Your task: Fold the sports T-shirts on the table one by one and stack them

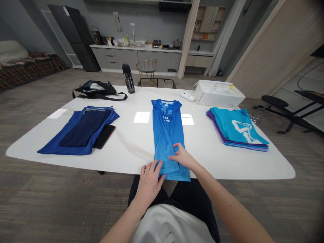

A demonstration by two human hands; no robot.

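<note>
A blue T-shirt (165,135), folded into a long narrow strip, lies in front of me with its collar pointing away. Its near hem hangs slightly past the table's front edge, and one layer there sits askew over the other. My left hand (150,177) rests on the shirt's lower left corner, fingers spread and the palm off the edge. On the right side, my right hand (183,157) touches the fabric a bit higher up, with thumb and index finger apart; its other fingers are partly hidden.
The white table (134,148) also carries dark blue folded clothes (83,130), a black phone-like slab (104,136), a black bag (98,89) and a bottle (128,79). At right are a folded turquoise stack (235,126), a white box (219,94) and a small white device (187,97).
</note>
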